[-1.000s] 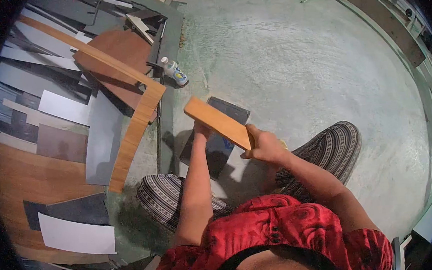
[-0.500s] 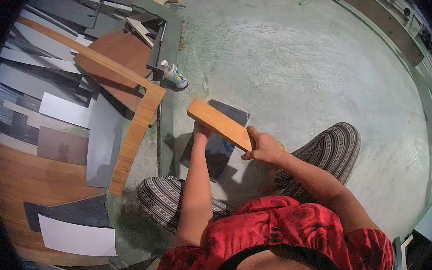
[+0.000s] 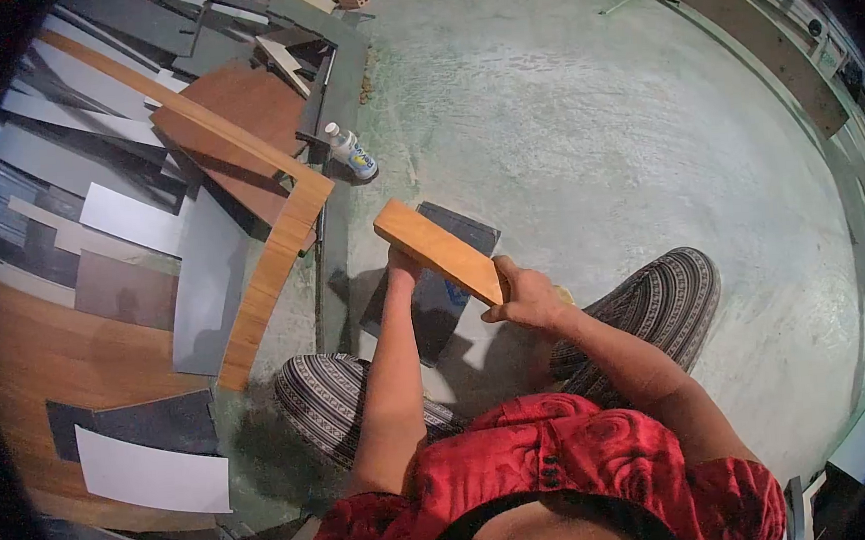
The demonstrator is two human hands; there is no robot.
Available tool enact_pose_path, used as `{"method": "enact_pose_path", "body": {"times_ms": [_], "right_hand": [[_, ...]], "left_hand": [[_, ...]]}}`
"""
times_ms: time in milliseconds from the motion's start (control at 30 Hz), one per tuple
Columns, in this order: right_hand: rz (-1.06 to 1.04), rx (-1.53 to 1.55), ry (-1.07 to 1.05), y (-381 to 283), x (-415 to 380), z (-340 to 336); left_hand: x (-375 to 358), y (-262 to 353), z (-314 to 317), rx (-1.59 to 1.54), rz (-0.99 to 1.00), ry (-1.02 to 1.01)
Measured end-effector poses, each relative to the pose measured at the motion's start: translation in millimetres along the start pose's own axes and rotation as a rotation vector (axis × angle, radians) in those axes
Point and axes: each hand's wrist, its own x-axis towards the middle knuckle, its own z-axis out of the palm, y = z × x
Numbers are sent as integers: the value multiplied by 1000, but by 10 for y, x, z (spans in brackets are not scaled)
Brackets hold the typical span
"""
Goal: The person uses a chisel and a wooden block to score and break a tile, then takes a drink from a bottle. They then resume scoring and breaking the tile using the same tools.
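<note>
A short, thick block of orange-brown wood (image 3: pixel 441 251) is held up at a slant in front of me, its far-left end higher in view. My right hand (image 3: pixel 522 294) grips its near-right end, thumb below and fingers on the top edge. Under the block's left part, my left hand (image 3: pixel 404 263) is closed on it, with most of its fingers hidden. Beneath the block, a dark grey flat sheet (image 3: pixel 441 315) with a blue mark lies on the floor between my knees.
A plastic bottle (image 3: pixel 351 155) with a white cap stands ahead to the left. Stacked boards and panels (image 3: pixel 123 221) fill the left side, with an L-shaped wooden strip (image 3: pixel 276 261) across them. A long board (image 3: pixel 758 42) lines the right edge of the concrete floor (image 3: pixel 594 138).
Almost nothing differs. The view has shifted very slightly, and both hands keep the wooden block in nearly the same place.
</note>
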Motion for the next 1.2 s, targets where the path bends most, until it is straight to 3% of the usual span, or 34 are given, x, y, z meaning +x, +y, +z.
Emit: {"method": "enact_pose_path", "body": {"times_ms": [33, 167, 333, 567, 667, 733, 833, 967, 1033, 1133, 1200], "right_hand": [[-9, -9, 21, -5, -7, -3], [3, 6, 17, -16, -11, -28], [7, -3, 7, 29, 5, -11], [55, -7, -11, -28, -3, -62], [46, 27, 11, -28, -23, -61], [-18, 139, 78, -26, -33, -53], [-98, 235, 129, -111, -64, -94], [2, 133, 64, -80, -18, -99], [16, -6, -11, -27, -3, -91], [-92, 70, 67, -50, -68, -65], [-159, 148, 115, -126, -95, -94]], "left_hand": [[-84, 279, 138, -486, -383, 167], [-148, 389, 211, -326, -301, 134], [-44, 209, 139, -564, -353, 169], [-35, 190, 194, -415, -264, 99], [26, 104, 142, -584, -349, 163], [187, -336, -119, 81, 166, -84], [-140, 291, 232, 250, 293, -14], [-17, 85, 70, 519, 269, -106], [-10, -35, 52, -577, -186, -54], [335, -1165, -339, -576, -35, -186], [21, -389, -38, -514, 5, -176]]}}
